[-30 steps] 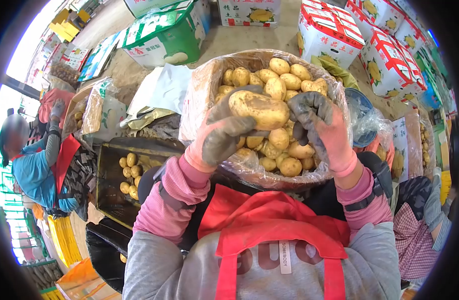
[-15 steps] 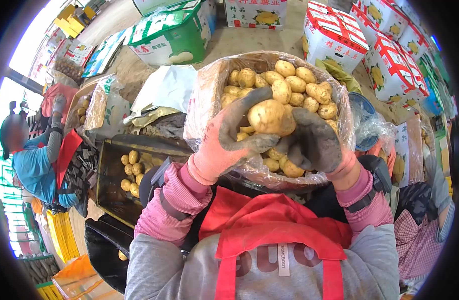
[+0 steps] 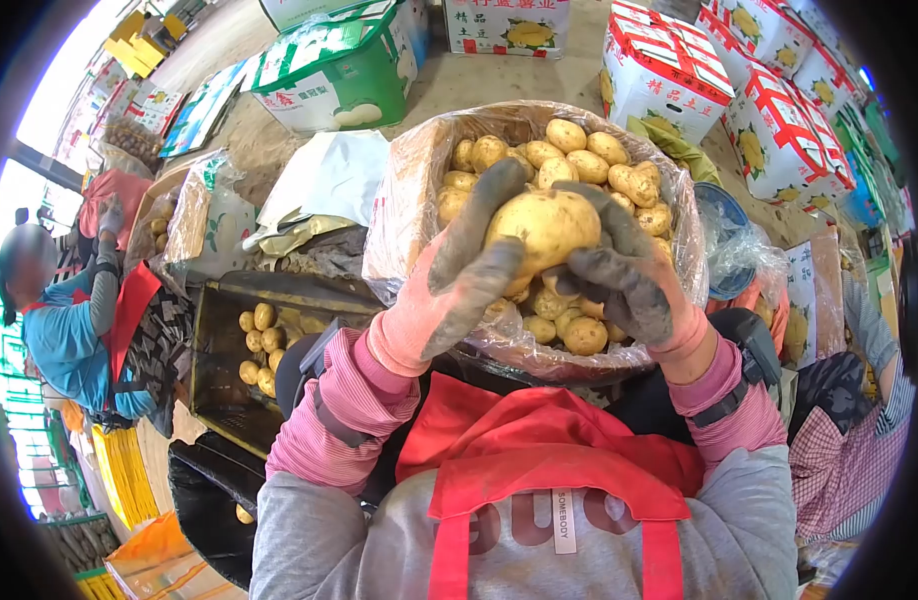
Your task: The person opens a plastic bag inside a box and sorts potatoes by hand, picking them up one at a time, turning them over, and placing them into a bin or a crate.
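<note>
A large yellow potato (image 3: pixel 545 232) is held up above a plastic-lined carton (image 3: pixel 404 205) in front of me. My left hand (image 3: pixel 467 240), in a pink glove with a dirty grey palm, grips the potato's left side between thumb and fingers. Gloved the same way, my right hand (image 3: pixel 629 275) closes on its right side, fingertips against the skin. Many loose potatoes (image 3: pixel 587 160) fill the carton below, and more show beneath the hands (image 3: pixel 584 335).
A dark trough (image 3: pixel 219 375) with several potatoes lies to my left. A blue bucket (image 3: pixel 724 240) stands right of the carton. Printed boxes (image 3: pixel 669 80) and a green box (image 3: pixel 349 75) stand beyond. A co-worker in blue (image 3: pixel 74 340) sits at the left, another person (image 3: pixel 849 440) at the right.
The potato has been turned and lifted slightly toward me. My right hand has come up from beside it and now touches its right side; the left hand keeps hold.
</note>
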{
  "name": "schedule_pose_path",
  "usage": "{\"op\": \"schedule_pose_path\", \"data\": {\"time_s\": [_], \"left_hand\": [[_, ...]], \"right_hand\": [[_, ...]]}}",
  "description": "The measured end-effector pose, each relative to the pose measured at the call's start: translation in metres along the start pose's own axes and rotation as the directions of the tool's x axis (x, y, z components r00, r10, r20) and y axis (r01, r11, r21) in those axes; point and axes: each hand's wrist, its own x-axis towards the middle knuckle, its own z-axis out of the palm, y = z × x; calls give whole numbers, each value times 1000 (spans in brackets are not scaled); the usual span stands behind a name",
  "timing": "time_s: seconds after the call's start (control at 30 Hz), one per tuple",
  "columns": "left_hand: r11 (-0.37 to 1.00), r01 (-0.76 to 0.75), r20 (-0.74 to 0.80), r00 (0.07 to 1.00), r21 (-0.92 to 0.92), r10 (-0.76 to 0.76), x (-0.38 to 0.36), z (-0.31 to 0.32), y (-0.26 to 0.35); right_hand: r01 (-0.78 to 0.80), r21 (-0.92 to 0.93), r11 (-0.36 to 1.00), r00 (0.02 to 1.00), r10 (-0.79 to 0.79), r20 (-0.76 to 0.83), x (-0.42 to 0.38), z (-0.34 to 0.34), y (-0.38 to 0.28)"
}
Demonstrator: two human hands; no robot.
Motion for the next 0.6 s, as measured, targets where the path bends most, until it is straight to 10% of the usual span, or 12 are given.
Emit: {"op": "schedule_pose_path", "data": {"time_s": [0.07, 0.2, 0.37, 0.5, 0.6], "left_hand": [[925, 258, 78, 966, -279, -246, -6, -2, 7], [922, 228, 90, 973, -312, -211, -2, 1, 8], [904, 113, 24, 993, -412, -113, -2, 2, 8], [940, 104, -191, 966, -325, -173, -10, -30, 38], [973, 132, -304, 934, -189, -186, -44, -109, 51]], "right_hand": [[166, -274, 947, 982, -183, -38, -1, 2, -8], [165, -145, 976, 982, -176, -65, -3, 7, -7], [214, -618, 757, 970, -239, 43, -4, 0, -6], [42, -477, 878, 999, -30, 34, 2, -24, -13], [150, -933, 328, 946, -322, 39, 16, -60, 13]]}}
